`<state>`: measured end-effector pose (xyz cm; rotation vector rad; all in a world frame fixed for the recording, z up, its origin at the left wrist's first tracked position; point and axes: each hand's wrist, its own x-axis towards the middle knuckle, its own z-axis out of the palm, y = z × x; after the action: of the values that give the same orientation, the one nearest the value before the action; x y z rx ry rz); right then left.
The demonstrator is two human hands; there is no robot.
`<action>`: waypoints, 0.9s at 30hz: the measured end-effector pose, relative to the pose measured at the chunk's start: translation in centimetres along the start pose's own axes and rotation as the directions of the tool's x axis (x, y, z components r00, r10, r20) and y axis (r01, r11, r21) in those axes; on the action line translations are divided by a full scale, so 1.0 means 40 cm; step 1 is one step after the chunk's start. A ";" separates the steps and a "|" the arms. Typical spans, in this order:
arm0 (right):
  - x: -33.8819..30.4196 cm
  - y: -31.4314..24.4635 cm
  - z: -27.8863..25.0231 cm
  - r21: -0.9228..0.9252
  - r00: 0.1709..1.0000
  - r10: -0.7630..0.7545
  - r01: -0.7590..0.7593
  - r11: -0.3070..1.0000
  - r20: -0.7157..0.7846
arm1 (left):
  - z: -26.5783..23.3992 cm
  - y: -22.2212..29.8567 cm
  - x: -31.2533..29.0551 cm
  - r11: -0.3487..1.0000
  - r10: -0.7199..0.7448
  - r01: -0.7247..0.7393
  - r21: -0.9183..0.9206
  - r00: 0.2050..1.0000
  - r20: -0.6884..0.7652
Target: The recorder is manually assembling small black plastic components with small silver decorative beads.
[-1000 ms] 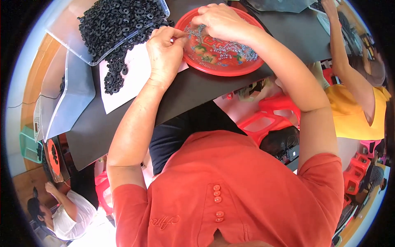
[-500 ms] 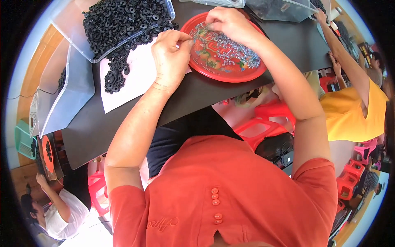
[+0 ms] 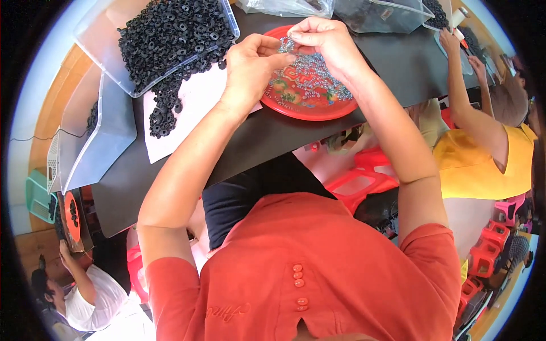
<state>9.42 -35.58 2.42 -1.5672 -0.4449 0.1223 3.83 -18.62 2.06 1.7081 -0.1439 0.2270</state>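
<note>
My left hand is raised over the left part of a round red tray, its thumb and fingers closed in a pinch. Close to it, above the tray's far left part, my right hand also pinches with thumb and forefinger. The fingertips of both hands almost meet; whatever sits between them is too small to make out. Many small silvery pieces, which look like tiny metal coils, lie scattered in the tray. Left of my left hand, small black ring-shaped parts spill onto a white sheet.
A clear plastic bin of black parts is tipped toward the sheet. Another translucent bin stands at the left. Beyond the tray are a plastic bag and a grey bin. People in yellow and white work nearby.
My right hand has come up from the silvery pieces in the tray and turned toward my left hand. The left fingers have moved slightly right to meet it.
</note>
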 end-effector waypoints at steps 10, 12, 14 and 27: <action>-0.016 0.029 0.035 0.138 0.995 -0.023 0.037 0.990 -0.098 | -0.011 -0.030 0.037 0.947 -0.197 0.211 -0.242 0.977 0.079; -0.014 0.035 0.036 0.141 0.993 -0.003 0.020 0.990 -0.118 | -0.017 -0.030 0.043 0.937 -0.217 0.236 -0.258 0.971 0.100; -0.019 0.032 0.036 0.142 0.993 -0.009 0.025 0.990 -0.115 | -0.021 -0.029 0.043 0.921 -0.207 0.240 -0.307 0.969 0.138; -0.034 0.018 0.033 0.101 0.993 -0.034 0.045 0.994 -0.111 | -0.031 -0.020 0.020 0.863 -0.246 0.296 -0.410 0.954 0.170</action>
<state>7.85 -34.82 1.38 -1.4550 -0.3777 0.0283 4.69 -17.24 1.66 1.2756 -0.0295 -0.1099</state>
